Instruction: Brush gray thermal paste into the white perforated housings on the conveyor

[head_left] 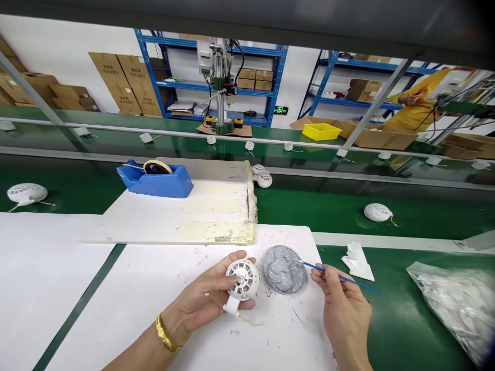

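My left hand holds a round white vented part with a short neck and a thin yellowish wire, its slotted face upward and the thumb on its centre. My right hand pinches a thin blue stick between thumb and fingers. The stick's pale tip rests at the right edge of grey paste in a round dish, which sits on the white sheet between my hands.
A blue tape dispenser stands on a white board. Similar white parts lie on the green surface beyond. At right are a crumpled tissue and a plastic bag. A person in yellow is behind, at far right.
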A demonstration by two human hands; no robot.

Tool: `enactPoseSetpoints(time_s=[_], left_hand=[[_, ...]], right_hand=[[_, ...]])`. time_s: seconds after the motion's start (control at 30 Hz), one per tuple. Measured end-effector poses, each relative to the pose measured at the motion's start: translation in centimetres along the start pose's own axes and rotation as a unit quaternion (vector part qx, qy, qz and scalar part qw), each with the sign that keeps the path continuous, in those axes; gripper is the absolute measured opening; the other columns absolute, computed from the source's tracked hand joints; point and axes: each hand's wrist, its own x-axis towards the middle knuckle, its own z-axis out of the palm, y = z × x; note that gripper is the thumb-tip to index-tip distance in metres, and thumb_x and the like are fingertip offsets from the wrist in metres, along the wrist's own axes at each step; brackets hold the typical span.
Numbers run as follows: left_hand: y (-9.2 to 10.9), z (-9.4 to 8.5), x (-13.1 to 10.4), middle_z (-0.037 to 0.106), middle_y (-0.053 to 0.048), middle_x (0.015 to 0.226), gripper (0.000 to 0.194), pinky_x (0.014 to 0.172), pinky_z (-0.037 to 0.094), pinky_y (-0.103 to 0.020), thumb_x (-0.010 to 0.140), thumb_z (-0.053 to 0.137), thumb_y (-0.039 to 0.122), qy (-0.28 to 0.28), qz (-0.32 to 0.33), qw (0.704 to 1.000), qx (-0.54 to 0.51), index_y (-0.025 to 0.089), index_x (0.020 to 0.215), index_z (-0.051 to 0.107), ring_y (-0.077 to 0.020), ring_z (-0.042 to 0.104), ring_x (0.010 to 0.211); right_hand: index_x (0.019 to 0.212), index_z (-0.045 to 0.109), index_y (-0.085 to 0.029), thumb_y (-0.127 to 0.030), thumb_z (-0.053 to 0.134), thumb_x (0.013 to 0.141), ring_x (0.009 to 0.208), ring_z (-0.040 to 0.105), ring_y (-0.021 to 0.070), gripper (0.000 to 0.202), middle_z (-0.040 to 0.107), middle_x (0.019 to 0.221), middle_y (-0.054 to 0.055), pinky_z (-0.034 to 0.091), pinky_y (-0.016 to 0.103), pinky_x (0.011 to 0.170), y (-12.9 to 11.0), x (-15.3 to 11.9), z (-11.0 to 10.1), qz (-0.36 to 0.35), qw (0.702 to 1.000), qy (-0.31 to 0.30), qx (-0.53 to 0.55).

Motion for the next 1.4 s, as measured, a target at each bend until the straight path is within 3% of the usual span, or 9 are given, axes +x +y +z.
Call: enactPoseSetpoints(time_s=[0.17,0.37,0.5,0.7,0.83,1.07,1.4], left_hand=[[-0.2,-0.5,0.1,0.041,-0.007,0.136,0.049,0.091,0.046,-0.05,0.08,0.062,0.007,-0.038,0.013,0.999,0.037,0.029,0.122,0.051,-0.023,0.055,0.104],[-0.7,-0.2,0.1,0.052,-0.005,0.116,0.038,0.096,0.043,-0.053,0.082,0.063,0.013,-0.006,0.052,0.994,0.092,0.025,0.117,0.055,-0.0214,0.055,0.1],[-0.9,0.2,0.3,0.05,-0.007,0.122,0.039,0.094,0.046,-0.05,0.083,0.061,0.014,0.02,0.052,0.996,0.065,0.025,0.12,0.055,-0.0208,0.054,0.099],[-1.3,1.3,0.7,0.05,-0.008,0.125,0.028,0.083,0.052,-0.044,0.086,0.059,0.027,0.066,0.064,0.995,0.042,0.024,0.113,0.055,-0.0192,0.055,0.094],[-1.9,1.8,1.2,0.053,-0.006,0.117,0.022,0.071,0.055,-0.036,0.084,0.062,0.033,0.124,0.072,0.988,0.056,0.024,0.103,0.054,-0.0158,0.055,0.085],[-2.3,2.3,1.7,0.053,-0.003,0.114,0.018,0.062,0.052,-0.029,0.08,0.065,0.025,0.155,0.094,0.982,0.06,0.022,0.091,0.051,-0.0128,0.054,0.077],[-2.3,2.5,1.3,0.054,-0.001,0.107,0.025,0.077,0.052,-0.036,0.076,0.064,0.013,0.126,0.088,0.986,0.068,0.023,0.095,0.051,-0.0138,0.054,0.081]], right_hand=[[0.091,0.065,-0.013,-0.042,0.069,0.075,0.074,0.068,0.0211,0.034,0.069,0.092,0.01,0.055,0.041,0.08,0.4,-0.5,0.3,-0.095,0.991,-0.017,-0.093],[0.092,0.065,-0.012,-0.039,0.068,0.076,0.074,0.067,0.0219,0.032,0.069,0.09,0.01,0.053,0.043,0.081,0.7,-0.7,0.9,-0.175,0.98,-0.02,-0.093],[0.091,0.065,-0.012,-0.037,0.071,0.075,0.074,0.067,0.0203,0.03,0.068,0.09,0.009,0.053,0.045,0.085,0.3,-0.4,1.0,-0.105,0.994,0.018,-0.041],[0.079,0.064,-0.013,-0.031,0.077,0.068,0.073,0.065,0.012,0.025,0.066,0.083,0.003,0.055,0.025,0.077,0.3,0.4,0.4,0.014,0.994,0.021,0.104],[0.077,0.065,-0.013,-0.026,0.082,0.062,0.071,0.064,0.0119,0.026,0.065,0.078,0.003,0.057,0.022,0.071,0.0,0.4,0.1,0.064,0.988,0.047,0.134],[0.076,0.064,-0.011,-0.027,0.084,0.059,0.067,0.064,0.0127,0.03,0.065,0.073,0.004,0.057,0.022,0.067,-1.0,-0.1,0.3,0.071,0.985,0.061,0.147],[0.076,0.063,-0.01,-0.027,0.079,0.066,0.066,0.063,0.0115,0.025,0.063,0.072,0.005,0.055,0.019,0.061,-2.5,-1.0,1.1,0.078,0.982,0.046,0.167]])
